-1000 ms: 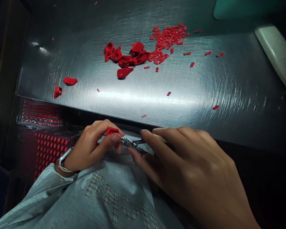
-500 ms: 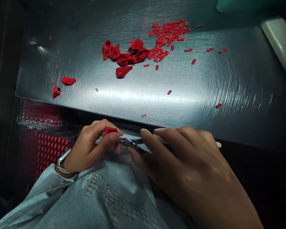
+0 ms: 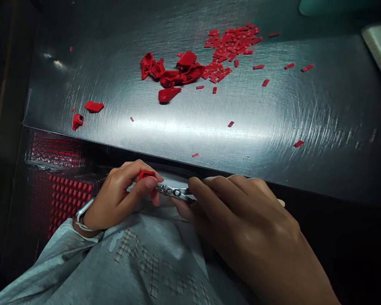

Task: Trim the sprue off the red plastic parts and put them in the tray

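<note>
A small red moulded part (image 3: 147, 174) is pinched between thumb and fingers of the left hand (image 3: 112, 201), just off the bench's near edge. The nippers (image 3: 174, 192) are gripped by the right hand (image 3: 250, 228), handles partly hidden in the curled fingers. Their long axis is laid roughly along that edge, nose aimed at the left fingertips; the part is met on its side towards the right hand, though whether it is touched by the tips cannot be told. The part's own long axis is masked by the thumb. Farther out, two red pieces (image 3: 94, 106) (image 3: 78, 122) are set near the bench's (image 3: 178, 137) near left corner, and larger red mouldings (image 3: 187, 59) are heaped beside red chips (image 3: 236, 42) towards the far edge
</note>
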{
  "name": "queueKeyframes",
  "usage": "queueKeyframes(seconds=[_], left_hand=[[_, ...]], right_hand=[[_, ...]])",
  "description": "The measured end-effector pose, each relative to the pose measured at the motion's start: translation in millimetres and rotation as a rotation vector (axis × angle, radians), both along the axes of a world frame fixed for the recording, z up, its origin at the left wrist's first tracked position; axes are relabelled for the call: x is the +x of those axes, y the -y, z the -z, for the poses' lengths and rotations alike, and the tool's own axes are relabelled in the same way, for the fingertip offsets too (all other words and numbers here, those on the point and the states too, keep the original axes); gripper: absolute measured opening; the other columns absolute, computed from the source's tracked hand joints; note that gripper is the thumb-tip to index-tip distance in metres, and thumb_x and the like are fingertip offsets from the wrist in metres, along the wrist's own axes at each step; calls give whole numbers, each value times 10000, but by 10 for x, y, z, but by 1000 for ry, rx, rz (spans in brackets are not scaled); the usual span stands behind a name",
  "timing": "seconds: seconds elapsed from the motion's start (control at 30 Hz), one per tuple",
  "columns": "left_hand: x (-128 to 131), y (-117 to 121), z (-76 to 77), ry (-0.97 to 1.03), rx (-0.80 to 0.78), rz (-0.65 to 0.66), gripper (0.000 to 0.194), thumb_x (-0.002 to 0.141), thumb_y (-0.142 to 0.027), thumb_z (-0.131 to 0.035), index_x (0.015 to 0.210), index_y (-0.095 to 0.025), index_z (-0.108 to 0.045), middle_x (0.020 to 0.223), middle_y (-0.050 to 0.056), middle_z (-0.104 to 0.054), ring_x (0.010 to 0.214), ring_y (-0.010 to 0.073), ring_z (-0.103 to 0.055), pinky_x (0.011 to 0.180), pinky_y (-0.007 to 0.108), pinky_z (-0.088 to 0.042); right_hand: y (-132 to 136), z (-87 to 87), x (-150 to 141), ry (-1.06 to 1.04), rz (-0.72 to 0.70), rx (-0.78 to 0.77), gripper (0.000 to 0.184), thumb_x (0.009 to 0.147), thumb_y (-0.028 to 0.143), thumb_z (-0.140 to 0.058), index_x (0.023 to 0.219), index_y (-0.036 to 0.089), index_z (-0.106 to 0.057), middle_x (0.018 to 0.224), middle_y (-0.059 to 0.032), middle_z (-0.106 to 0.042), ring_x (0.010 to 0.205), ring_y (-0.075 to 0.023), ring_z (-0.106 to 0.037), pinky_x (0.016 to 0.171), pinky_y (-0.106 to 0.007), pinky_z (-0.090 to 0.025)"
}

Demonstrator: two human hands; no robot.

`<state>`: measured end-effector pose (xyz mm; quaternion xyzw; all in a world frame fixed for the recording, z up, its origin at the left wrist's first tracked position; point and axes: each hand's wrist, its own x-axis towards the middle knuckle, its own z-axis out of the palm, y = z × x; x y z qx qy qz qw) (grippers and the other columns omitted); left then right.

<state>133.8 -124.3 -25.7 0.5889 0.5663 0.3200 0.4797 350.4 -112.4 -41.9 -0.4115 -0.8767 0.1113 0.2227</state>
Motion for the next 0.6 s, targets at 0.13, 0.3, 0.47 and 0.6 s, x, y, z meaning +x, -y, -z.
queueKeyframes(seconds=[0.13,0.3,0.47,0.6], left_hand=[[-14,16,-23,68,1,-26,383,1102,-499,-471,962,-232,-708,651,-12,-708,638,166,-649,765,342,-501],[-251,-132,59,-358,199,-115,303,1093,-448,-512,1028,-237,-720,818,14,-772,799,199,-689,865,368,-465],[-578,-395,212,-942,402,-286,199,1007,-358,-679,1170,-259,-739,1120,71,-799,1090,309,-637,1045,487,-356],[-646,-565,277,-1019,351,-319,262,945,-258,-753,1203,-223,-717,1160,113,-789,1175,373,-587,1063,551,-325]], right_hand=[[-28,73,9,-118,7,-34,307,1102,314,-542,882,144,-673,730,-29,-620,628,-193,-595,613,-359,-484],[61,216,97,-226,111,-67,114,1017,273,-708,1019,161,-689,852,-43,-712,737,-205,-701,707,-343,-549],[48,272,157,-235,142,-70,112,932,143,-790,1009,181,-717,850,-23,-722,685,-203,-705,697,-349,-561],[-26,262,166,-174,59,34,145,908,95,-802,1002,161,-714,838,-37,-737,675,-204,-717,675,-336,-560]])
